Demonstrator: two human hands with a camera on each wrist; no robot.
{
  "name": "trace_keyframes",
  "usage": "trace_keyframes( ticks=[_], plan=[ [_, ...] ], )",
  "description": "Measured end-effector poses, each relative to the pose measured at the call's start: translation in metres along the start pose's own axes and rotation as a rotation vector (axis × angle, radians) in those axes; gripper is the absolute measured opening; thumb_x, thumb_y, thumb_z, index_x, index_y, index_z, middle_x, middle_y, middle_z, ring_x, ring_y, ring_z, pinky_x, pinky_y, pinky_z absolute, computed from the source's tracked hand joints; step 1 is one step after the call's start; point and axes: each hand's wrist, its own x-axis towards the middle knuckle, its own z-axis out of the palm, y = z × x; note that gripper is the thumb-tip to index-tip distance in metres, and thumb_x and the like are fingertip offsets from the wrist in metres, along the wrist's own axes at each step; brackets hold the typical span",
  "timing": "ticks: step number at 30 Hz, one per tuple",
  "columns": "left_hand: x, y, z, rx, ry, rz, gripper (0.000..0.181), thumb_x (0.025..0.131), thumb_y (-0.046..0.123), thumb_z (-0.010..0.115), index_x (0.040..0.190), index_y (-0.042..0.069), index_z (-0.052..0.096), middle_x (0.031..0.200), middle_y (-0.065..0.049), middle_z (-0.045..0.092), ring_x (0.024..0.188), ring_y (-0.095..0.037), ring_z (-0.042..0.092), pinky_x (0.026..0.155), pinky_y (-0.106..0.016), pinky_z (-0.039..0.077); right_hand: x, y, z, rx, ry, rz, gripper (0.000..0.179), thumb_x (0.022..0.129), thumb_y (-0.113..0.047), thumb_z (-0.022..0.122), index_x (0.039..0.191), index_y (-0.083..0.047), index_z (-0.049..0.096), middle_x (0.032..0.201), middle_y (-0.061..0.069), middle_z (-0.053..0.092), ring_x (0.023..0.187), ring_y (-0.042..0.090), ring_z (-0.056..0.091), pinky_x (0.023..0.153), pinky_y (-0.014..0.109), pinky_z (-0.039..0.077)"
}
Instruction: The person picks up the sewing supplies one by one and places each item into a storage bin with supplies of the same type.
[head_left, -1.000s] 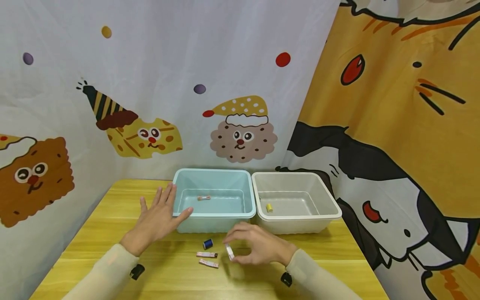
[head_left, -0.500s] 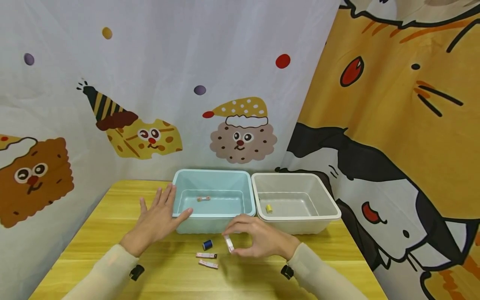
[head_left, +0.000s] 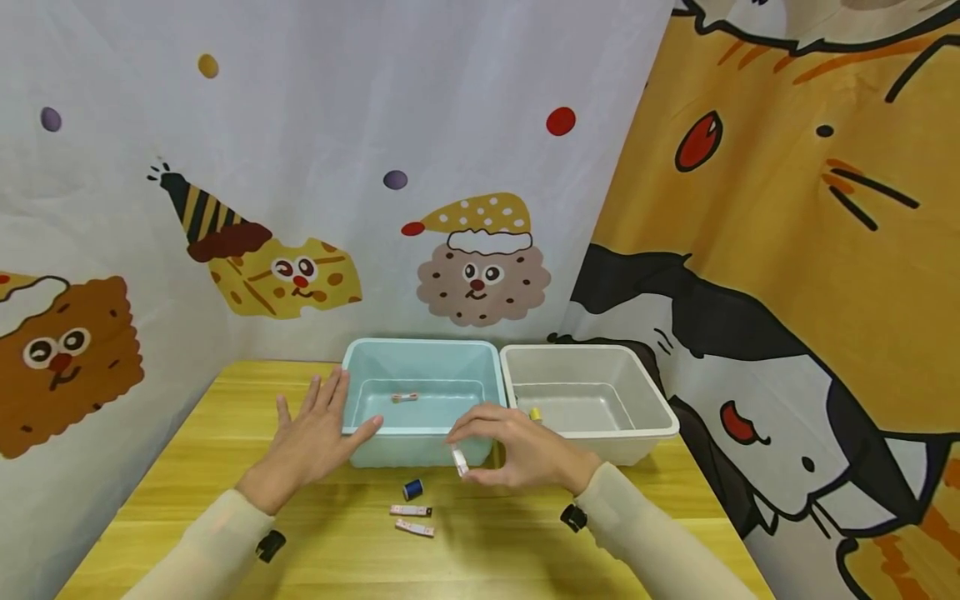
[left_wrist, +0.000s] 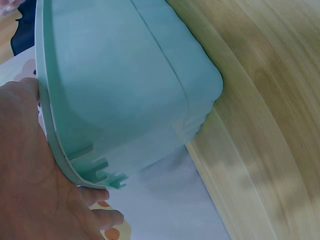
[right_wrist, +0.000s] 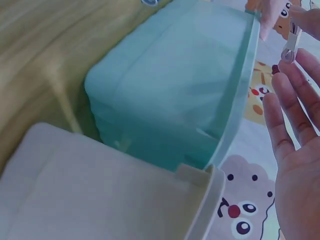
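My right hand [head_left: 517, 447] pinches a small white nail clipper [head_left: 460, 461] between thumb and fingers, just in front of the blue bin [head_left: 427, 432]. In the right wrist view the clipper [right_wrist: 291, 42] shows a silver end at the fingertips. My left hand [head_left: 311, 442] rests on the blue bin's left rim with fingers spread and straight. On the table below lie a pink-and-white nail clipper [head_left: 410, 511], a second one [head_left: 415, 528] and a dark blue thread spool [head_left: 412, 489].
Inside the blue bin lies a small pale item [head_left: 405, 397] with orange-brown ends. A grey-white bin [head_left: 600, 434] stands close on its right, holding a yellow spool [head_left: 535, 414] partly hidden by my right hand. Behind the wooden table [head_left: 300, 550] hangs a printed cloth [head_left: 300, 108].
My right hand has risen and moved forward with the nail clipper, from above the table up to the blue bin's front. The left hand stays on the rim.
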Motion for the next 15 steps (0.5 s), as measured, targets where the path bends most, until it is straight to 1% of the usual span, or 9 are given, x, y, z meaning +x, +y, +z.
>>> trace_keyframes(
  ticks=[4, 9, 15],
  plan=[
    [0.000, 0.000, 0.000, -0.003, 0.003, 0.000, 0.114, 0.114, 0.079, 0.051, 0.186, -0.002, 0.015, 0.197, -0.023, 0.009, 0.180, -0.059, 0.010, 0.127, -0.101, -0.002, 0.005, 0.004, -0.008, -0.016, 0.018, 0.011, 0.049, 0.101, -0.030, 0.095, 0.147, -0.022, 0.078, 0.146, -0.006, 0.077, 0.137, 0.013, 0.073, 0.120, 0.034, 0.062],
    [0.000, -0.001, 0.000, 0.006, 0.006, 0.004, 0.116, 0.113, 0.083, 0.048, 0.185, -0.002, 0.016, 0.196, -0.023, 0.010, 0.180, -0.060, 0.011, 0.127, -0.101, 0.000, 0.011, 0.010, -0.014, -0.023, 0.047, 0.011, 0.050, 0.102, -0.031, 0.095, 0.148, -0.022, 0.077, 0.146, -0.005, 0.077, 0.137, 0.014, 0.074, 0.119, 0.036, 0.063],
    [0.001, -0.002, 0.001, 0.009, 0.003, 0.000, 0.118, 0.112, 0.086, 0.046, 0.186, -0.001, 0.017, 0.196, -0.023, 0.011, 0.180, -0.060, 0.012, 0.127, -0.101, 0.001, 0.020, 0.022, -0.019, -0.020, 0.077, -0.028, 0.052, 0.098, -0.025, 0.098, 0.145, -0.015, 0.079, 0.143, 0.001, 0.080, 0.133, 0.018, 0.077, 0.117, 0.036, 0.065]
  ],
)
